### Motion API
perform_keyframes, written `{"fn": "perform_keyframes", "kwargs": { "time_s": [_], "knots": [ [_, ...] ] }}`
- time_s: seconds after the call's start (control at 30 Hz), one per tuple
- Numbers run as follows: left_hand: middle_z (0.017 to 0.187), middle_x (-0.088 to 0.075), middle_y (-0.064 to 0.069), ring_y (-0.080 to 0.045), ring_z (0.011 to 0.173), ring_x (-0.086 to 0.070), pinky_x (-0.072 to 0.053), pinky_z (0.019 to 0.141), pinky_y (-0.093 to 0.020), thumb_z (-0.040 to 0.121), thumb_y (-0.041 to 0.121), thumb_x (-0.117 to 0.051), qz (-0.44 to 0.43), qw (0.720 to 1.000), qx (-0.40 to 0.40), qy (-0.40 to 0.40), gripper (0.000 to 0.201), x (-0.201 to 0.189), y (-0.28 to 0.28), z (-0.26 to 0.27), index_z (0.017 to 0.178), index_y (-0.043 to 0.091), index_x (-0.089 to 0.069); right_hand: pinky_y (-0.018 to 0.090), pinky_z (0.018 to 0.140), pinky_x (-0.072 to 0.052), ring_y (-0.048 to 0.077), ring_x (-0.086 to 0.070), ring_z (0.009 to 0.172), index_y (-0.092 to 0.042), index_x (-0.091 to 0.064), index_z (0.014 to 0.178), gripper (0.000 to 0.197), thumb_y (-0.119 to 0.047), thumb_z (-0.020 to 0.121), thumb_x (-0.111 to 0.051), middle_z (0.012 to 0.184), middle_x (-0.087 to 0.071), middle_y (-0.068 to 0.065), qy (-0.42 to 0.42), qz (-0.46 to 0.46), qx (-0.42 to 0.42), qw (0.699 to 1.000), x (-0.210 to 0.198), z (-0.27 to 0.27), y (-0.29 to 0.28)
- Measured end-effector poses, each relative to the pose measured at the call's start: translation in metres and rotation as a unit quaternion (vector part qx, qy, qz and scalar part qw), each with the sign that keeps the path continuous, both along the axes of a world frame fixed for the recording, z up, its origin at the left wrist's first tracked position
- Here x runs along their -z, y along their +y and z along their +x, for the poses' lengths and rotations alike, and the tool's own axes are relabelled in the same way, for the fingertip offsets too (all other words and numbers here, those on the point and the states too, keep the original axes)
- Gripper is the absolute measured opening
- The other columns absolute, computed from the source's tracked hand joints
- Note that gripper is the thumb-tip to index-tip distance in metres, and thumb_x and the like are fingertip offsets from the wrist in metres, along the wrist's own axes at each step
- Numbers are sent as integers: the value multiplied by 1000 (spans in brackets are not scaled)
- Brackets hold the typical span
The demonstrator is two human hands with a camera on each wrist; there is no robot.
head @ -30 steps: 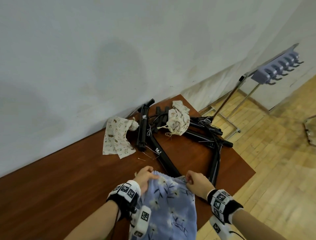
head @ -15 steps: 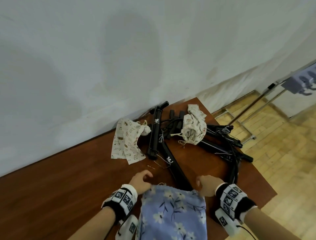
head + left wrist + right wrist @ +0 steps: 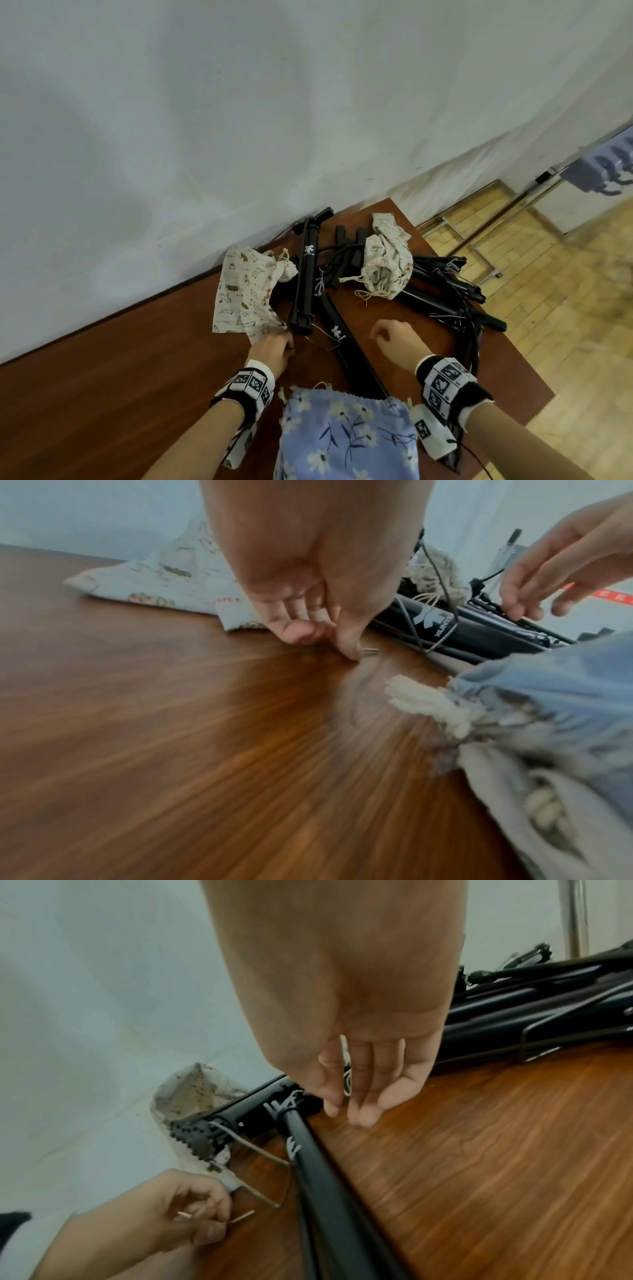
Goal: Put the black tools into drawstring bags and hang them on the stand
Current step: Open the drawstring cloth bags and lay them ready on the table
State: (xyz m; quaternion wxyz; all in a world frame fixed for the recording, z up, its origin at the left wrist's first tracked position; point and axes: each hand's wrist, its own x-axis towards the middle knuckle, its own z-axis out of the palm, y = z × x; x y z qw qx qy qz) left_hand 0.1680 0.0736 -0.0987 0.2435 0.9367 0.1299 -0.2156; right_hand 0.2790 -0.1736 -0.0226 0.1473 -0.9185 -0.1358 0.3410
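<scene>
Blue floral bag runs off frame; left hand pinches a half-hidden wire pin, right hand loose.

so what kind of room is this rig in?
Probably a plain indoor hall or staging room, not a workshop: bare white wall, wood-block floor, one brown table pushed against the wall.

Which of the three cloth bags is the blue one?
The floral bag nearest the person, between the wrists; the other two, by the wall, are cream with small prints.

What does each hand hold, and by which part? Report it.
Left hand pinches a thin metal pin around its middle, between thumb and fingers; right hand holds nothing.
</scene>
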Motion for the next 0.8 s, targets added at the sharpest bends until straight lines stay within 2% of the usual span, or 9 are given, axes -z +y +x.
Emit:
{"fn": "perform_keyframes", "kwargs": {
  "time_s": [0.13, 0.2, 0.33, 0.4, 0.47, 0.57, 0.67, 0.73, 0.8],
  "knots": [
    [86, -57, 7, -14, 81, -58, -48, 74, -30, 90, 33, -59, -84, 996, -13, 17, 6, -15, -9, -7, 90, 27, -57, 16, 63, -51, 7, -62, 73, -22, -68, 98, 20, -14, 95, -49, 90, -68, -1, 49, 84, 59, 993, -7, -19, 18],
    [83, -59, 8, -11, 78, -58, -47, 73, -27, 88, 35, -63, -157, 987, -39, -24, 7, -38, -21, -8, 85, 31, -58, 20, 75, -56, 10, -66, 84, -16, -62, 115, 20, -20, 98, -52, 98, -69, 4, 140, 187, 161, 959, -15, -35, 32],
    [76, -61, 8, -8, 73, -58, -50, 71, -25, 88, 30, -63, -243, 963, -63, -96, 3, -90, -57, 4, 86, 29, -62, 33, 86, -53, 24, -66, 98, -10, -54, 121, 25, -25, 101, -47, 109, -66, 15, 330, 418, 389, 752, -28, -62, 48],
    [76, -63, 7, -10, 72, -59, -53, 72, -30, 87, 28, -61, -231, 965, -48, -114, 3, -107, -73, 11, 88, 28, -64, 30, 74, -53, 22, -64, 80, 2, -55, 123, 32, -15, 104, -37, 90, -65, 16, 301, 471, 420, 715, -33, -63, 51],
    [86, -67, 7, -12, 80, -62, -53, 76, -33, 86, 33, -61, -201, 974, -18, -106, 12, -118, -81, 18, 96, 29, -66, 28, 65, -51, 19, -61, 69, 7, -57, 115, 32, -8, 104, -31, 81, -61, 15, 231, 483, 443, 719, -37, -59, 51],
    [96, -63, 11, -9, 89, -61, -52, 83, -32, 87, 42, -58, -161, 975, -12, -153, 18, -130, -68, 40, 97, 29, -67, 29, 72, -54, 23, -66, 80, -1, -57, 106, 28, -5, 104, -30, 87, -67, 15, 179, 497, 477, 703, -45, -46, 43],
    [116, -53, 3, -14, 110, -50, -43, 98, -33, 90, 34, -56, 11, 969, -64, -239, 25, -132, -22, 78, 110, 20, -60, 30, 72, -50, 24, -63, 78, -4, -58, 103, 26, -2, 101, -33, 79, -65, 11, 180, 483, 511, 688, -52, -38, 24],
    [130, -45, -5, -24, 123, -40, -38, 102, -39, 87, 38, -57, 180, 968, -56, -164, 48, -127, 12, 101, 126, 12, -50, 28, 62, -42, 19, -53, 66, -4, -59, 98, 23, -5, 100, -36, 72, -57, 8, 195, 471, 530, 677, -52, -39, 11],
    [130, -46, -8, -27, 123, -39, -35, 99, -41, 84, 44, -57, 278, 959, -19, -44, 54, -123, 34, 112, 127, 10, -50, 25, 54, -34, 15, -42, 56, -4, -57, 93, 17, -7, 97, -41, 66, -47, 5, 218, 463, 537, 671, -48, -43, 0]
  ]
}}
